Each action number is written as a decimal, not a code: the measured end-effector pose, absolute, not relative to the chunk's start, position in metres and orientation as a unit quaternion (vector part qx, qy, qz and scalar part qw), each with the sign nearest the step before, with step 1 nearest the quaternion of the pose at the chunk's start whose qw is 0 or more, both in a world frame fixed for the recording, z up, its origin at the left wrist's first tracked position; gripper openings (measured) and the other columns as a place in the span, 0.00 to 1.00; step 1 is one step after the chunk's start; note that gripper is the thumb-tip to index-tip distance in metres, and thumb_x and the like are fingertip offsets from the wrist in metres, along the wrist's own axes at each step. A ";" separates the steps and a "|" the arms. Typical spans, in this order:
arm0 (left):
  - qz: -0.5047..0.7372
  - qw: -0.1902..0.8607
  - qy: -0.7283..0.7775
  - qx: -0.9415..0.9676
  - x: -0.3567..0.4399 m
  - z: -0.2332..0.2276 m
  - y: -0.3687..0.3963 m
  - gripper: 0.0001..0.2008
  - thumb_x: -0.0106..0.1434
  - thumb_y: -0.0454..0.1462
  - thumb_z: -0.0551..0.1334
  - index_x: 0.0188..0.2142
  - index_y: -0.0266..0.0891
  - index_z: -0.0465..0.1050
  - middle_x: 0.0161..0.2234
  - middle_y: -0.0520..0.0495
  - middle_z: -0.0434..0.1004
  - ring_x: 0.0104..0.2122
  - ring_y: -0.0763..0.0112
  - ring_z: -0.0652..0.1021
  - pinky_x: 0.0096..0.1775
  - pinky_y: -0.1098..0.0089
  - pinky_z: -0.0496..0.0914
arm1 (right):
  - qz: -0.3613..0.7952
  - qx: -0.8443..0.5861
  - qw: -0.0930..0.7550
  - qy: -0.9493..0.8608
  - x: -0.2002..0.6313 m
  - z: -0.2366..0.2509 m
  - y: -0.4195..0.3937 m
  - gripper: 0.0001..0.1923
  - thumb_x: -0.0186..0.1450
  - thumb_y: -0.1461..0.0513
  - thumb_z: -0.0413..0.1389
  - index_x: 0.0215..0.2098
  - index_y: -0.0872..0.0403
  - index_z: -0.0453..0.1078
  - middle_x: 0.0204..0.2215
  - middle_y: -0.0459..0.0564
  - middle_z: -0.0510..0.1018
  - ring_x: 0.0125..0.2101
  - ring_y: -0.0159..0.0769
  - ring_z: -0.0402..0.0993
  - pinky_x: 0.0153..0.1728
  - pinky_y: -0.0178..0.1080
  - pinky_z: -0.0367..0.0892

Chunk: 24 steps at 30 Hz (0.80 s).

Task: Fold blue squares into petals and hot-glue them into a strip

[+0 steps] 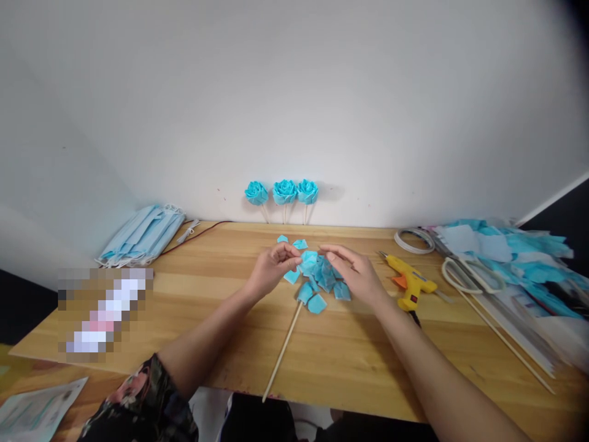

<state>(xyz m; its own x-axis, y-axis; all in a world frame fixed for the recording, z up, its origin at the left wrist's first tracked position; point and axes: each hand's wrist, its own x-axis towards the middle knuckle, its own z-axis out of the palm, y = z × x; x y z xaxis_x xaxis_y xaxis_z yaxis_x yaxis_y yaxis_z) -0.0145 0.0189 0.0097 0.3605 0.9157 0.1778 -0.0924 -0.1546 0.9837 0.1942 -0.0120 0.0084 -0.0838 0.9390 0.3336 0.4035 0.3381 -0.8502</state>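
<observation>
Left sleeve (145, 408), one: black fabric bearing a pink and pale floral print; left hand (271, 270) and right hand (356, 273) are bare.

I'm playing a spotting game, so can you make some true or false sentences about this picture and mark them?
Three blue flowers stand by the wall. True.
Some blue pieces lie between the left hand and the right hand. True.
The left hand holds the scissors. False: the scissors lie on the right side of the table.
The stick near the blue pieces is black. False: that stick is pale.
The glue gun is mostly yellow. True.
</observation>
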 end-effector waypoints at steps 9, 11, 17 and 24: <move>0.435 0.577 0.319 0.613 -0.011 0.014 0.012 0.17 0.54 0.47 0.66 0.33 0.36 0.67 0.28 0.49 0.74 0.26 0.75 0.73 0.31 0.73 0.67 | 0.345 -0.496 0.490 -0.629 0.192 0.005 -0.011 0.12 0.59 0.54 0.59 0.36 0.54 0.75 0.28 0.47 0.78 0.28 0.34 0.73 0.29 0.35 0.68; 0.453 0.562 0.334 0.606 -0.016 0.016 0.016 0.16 0.57 0.48 0.62 0.33 0.36 0.67 0.28 0.49 0.74 0.25 0.76 0.71 0.31 0.73 0.66 | 0.348 -0.498 0.516 -0.604 0.200 0.005 -0.008 0.13 0.58 0.54 0.60 0.37 0.53 0.75 0.29 0.47 0.78 0.28 0.34 0.73 0.29 0.35 0.68; 0.362 0.408 0.431 0.719 -0.030 0.039 0.019 0.18 0.62 0.47 0.55 0.22 0.37 0.65 0.21 0.52 0.67 0.22 0.76 0.65 0.27 0.74 0.59 | 0.354 -0.496 0.544 -0.577 0.213 0.003 0.001 0.13 0.59 0.53 0.59 0.36 0.52 0.73 0.30 0.47 0.78 0.31 0.33 0.74 0.33 0.35 0.69; 0.067 0.166 0.437 0.881 -0.030 0.038 -0.036 0.22 0.58 0.50 0.59 0.15 0.39 0.66 0.17 0.47 0.68 0.21 0.67 0.69 0.28 0.67 0.56 | 0.342 -0.488 0.549 -0.586 0.216 0.002 0.006 0.16 0.61 0.51 0.57 0.38 0.53 0.73 0.34 0.48 0.80 0.35 0.35 0.75 0.40 0.38 0.70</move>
<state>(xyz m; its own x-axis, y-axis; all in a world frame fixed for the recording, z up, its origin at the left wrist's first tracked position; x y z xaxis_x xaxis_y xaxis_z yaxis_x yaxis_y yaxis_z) -0.0301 -0.0359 0.0380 0.6086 0.7930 -0.0271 0.7485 -0.5625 0.3513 0.2159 0.0064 0.0017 0.0803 0.9477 0.3088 0.1962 0.2887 -0.9371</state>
